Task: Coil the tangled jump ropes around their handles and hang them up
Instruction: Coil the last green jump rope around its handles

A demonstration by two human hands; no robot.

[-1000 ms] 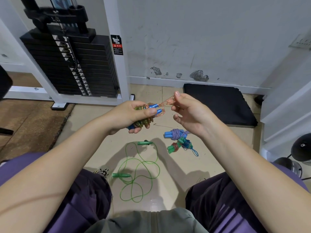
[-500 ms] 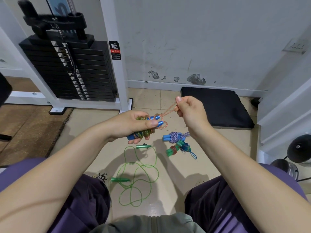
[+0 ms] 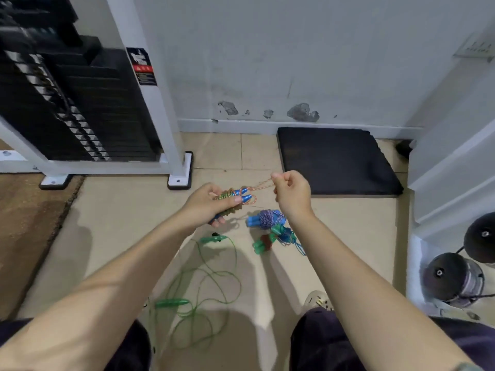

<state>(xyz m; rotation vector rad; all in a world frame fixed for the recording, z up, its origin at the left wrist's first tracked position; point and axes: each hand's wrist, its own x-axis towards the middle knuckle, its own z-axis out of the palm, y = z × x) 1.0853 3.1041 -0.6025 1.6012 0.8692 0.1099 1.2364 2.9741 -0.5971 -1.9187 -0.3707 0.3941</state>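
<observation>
My left hand (image 3: 207, 203) grips a pair of blue handles wrapped in orange-green rope (image 3: 231, 200). From the handle tips a short loop of that rope runs to my right hand (image 3: 290, 192), which pinches its end just right of the bundle. On the floor below lie a coiled blue-handled rope (image 3: 263, 219), a coiled green-handled rope with blue cord (image 3: 276, 239), and a loose green rope (image 3: 203, 285) spread in tangled loops with its two green handles apart.
A weight-stack machine with white frame (image 3: 150, 111) stands at the back left. A black mat (image 3: 334, 162) lies against the wall. Dark round weights (image 3: 452, 277) sit at the right by a white frame. My knees are at the bottom edge.
The view shifted and both hands sit lower in it. My right hand has drawn the rope's loop out to the right, away from the bundle. My left hand's grip is unchanged.
</observation>
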